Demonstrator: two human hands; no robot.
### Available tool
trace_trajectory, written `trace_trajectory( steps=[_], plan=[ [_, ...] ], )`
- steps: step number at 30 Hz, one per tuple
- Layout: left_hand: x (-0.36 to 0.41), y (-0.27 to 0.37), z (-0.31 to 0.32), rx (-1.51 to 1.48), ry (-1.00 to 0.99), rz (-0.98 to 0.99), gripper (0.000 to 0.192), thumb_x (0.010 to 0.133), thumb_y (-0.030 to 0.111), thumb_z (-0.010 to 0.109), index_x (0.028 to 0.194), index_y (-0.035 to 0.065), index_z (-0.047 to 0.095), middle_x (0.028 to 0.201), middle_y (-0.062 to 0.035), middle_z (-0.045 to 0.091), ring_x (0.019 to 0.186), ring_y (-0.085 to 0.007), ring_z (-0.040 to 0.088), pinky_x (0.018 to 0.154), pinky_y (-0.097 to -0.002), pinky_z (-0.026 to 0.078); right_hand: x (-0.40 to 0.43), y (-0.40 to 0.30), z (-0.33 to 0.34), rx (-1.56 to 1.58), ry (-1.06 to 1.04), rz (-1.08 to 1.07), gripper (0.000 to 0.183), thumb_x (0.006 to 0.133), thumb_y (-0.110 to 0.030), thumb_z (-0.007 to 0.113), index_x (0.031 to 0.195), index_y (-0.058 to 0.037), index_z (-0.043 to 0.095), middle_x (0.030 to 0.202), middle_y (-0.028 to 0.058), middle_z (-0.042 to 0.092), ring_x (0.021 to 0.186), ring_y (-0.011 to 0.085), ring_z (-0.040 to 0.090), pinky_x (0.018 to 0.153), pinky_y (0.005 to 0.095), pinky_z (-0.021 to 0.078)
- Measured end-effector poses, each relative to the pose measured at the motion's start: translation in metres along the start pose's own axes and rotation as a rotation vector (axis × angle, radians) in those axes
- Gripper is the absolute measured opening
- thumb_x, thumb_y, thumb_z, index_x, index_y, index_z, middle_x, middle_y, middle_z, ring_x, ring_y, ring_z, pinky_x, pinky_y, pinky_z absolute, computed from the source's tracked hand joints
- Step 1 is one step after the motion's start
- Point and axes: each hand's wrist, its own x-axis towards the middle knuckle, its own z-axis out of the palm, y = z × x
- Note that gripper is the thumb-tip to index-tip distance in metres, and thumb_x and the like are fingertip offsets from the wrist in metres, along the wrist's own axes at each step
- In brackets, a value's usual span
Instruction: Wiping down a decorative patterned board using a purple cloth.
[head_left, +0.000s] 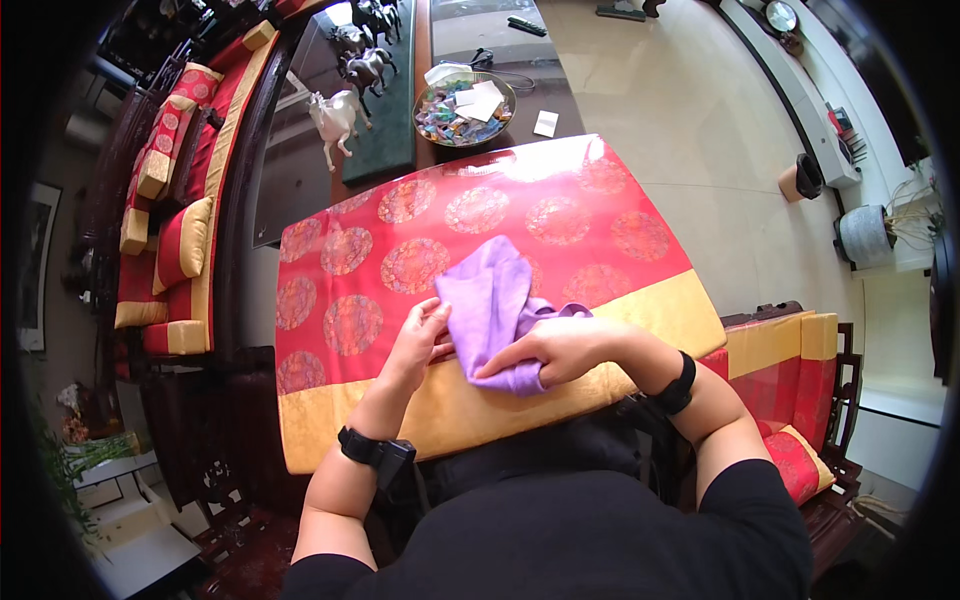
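A crumpled, partly folded purple cloth lies on a large red brocade cushion pad with a yellow border and round medallion patterns. My right hand grips the cloth's near right part, its index finger stretched along the lower fold. At the cloth's left edge is my left hand, thumb and fingertips touching or very close to the fabric. Whether those left fingers pinch the edge is hidden. Some of the cloth bunches up beyond my right wrist. Both forearms wear black bands.
Beyond the pad, a dark table holds a bowl of wrapped sweets, a white card, a remote control and several horse figurines. A cushioned sofa stands left. Right are a cushioned chair and a waste bin.
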Motion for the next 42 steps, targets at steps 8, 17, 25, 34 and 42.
trace_trajectory(
  steps=[8,17,25,34,42],
  plan=[
    [0.010,-0.031,-0.014,0.013,-0.072,0.152,0.083,0.092,0.012,0.068,0.154,0.0033,0.013,0.129,-0.0157,0.055,0.114,-0.0209,0.059,0.095,-0.0338,0.049,0.054,0.029,-0.035,-0.583,0.616,0.259,0.043,0.076,-0.006,0.064,0.120,-0.0066,0.062,0.103,0.0182,0.069,0.095,0.0341,0.067,0.081,0.0441,0.0545],
    [0.006,-0.020,-0.010,0.021,-0.035,0.100,0.050,0.096,0.022,0.064,0.137,0.0015,0.046,0.117,-0.0084,0.064,0.101,-0.0145,0.064,0.086,-0.0310,0.054,0.059,0.055,0.011,-0.459,0.387,0.322,0.099,0.075,-0.054,0.077,0.154,-0.0271,0.024,0.155,0.0240,0.025,0.138,0.0538,0.027,0.104,0.0676,0.0339],
    [-0.009,0.007,0.011,-0.413,-0.406,0.081,0.056,0.085,-0.006,0.055,0.139,0.0034,0.048,0.120,-0.0083,0.062,0.106,-0.0153,0.063,0.091,-0.0315,0.054,0.025,0.087,0.019,-0.147,0.832,0.080,0.128,0.062,-0.054,0.087,0.157,-0.0153,0.011,0.158,0.0273,0.007,0.147,0.0466,0.009,0.116,0.0571,0.0217],
    [-0.013,0.040,0.027,-0.329,-0.361,0.291,0.059,0.092,0.002,0.059,0.147,0.0099,0.039,0.129,-0.0116,0.057,0.112,-0.0185,0.061,0.096,-0.0336,0.052,0.011,0.044,-0.007,1.184,0.663,-0.019,0.083,0.081,-0.034,0.081,0.145,-0.0023,0.039,0.135,0.0131,0.055,0.122,0.0213,0.055,0.103,0.0369,0.0460],
    [0.006,-0.008,-0.035,1.201,0.361,0.718,0.066,0.092,0.034,0.064,0.148,0.0108,0.038,0.144,-0.0202,0.042,0.133,-0.0385,0.041,0.110,-0.0495,0.033,-0.052,0.094,-0.076,-0.696,1.527,0.182,0.055,0.076,-0.015,0.080,0.127,-0.0136,0.062,0.113,0.0121,0.055,0.103,0.0321,0.056,0.088,0.0415,0.0496]
  ],
)
